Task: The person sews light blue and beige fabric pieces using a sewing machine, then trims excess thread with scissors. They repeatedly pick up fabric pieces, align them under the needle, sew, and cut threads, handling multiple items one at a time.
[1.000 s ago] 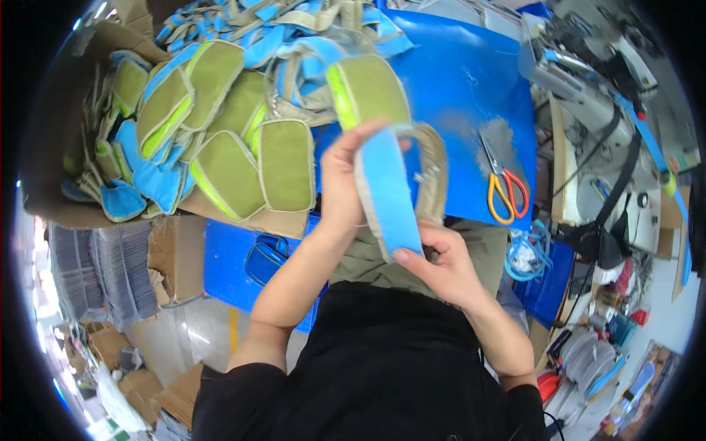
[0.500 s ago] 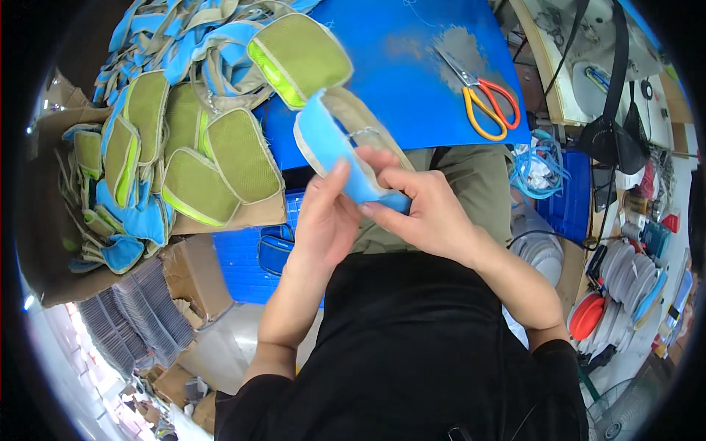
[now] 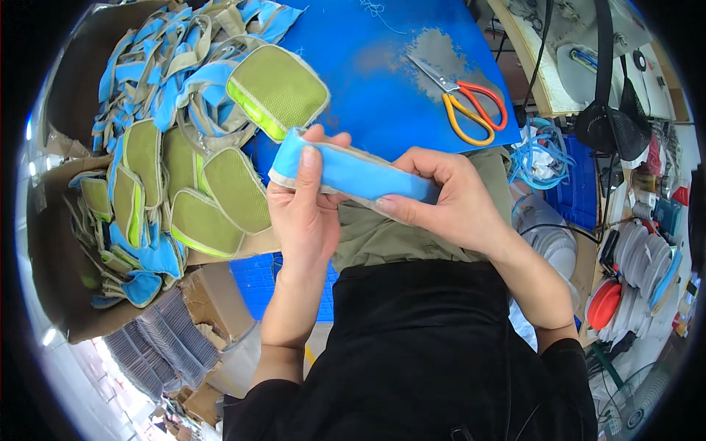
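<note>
A folded light-blue fabric band (image 3: 360, 173) with grey-beige edging is stretched sideways between my hands over my lap. My left hand (image 3: 305, 198) grips its left end, thumb upright across the blue face. My right hand (image 3: 448, 198) pinches the right end, thumb along the lower edge and fingers curled over the top. Just beyond the band lies an olive mesh pad (image 3: 276, 92) with a lime side and pale binding. Orange- and red-handled scissors (image 3: 456, 103) rest on the blue work surface (image 3: 353, 59).
At left, cardboard boxes (image 3: 66, 301) surround a heap of olive pads (image 3: 235, 187) and tangled blue-grey straps (image 3: 162, 66). At right stand a cream-edged machine table (image 3: 551, 66), blue cord coils (image 3: 537, 154) and several spools (image 3: 632, 261). Stacked grey sheets (image 3: 158, 345) sit lower left.
The band has gone from an open upright loop to a flattened horizontal strip. My left hand has moved left along with its end, and both hands keep hold of it.
</note>
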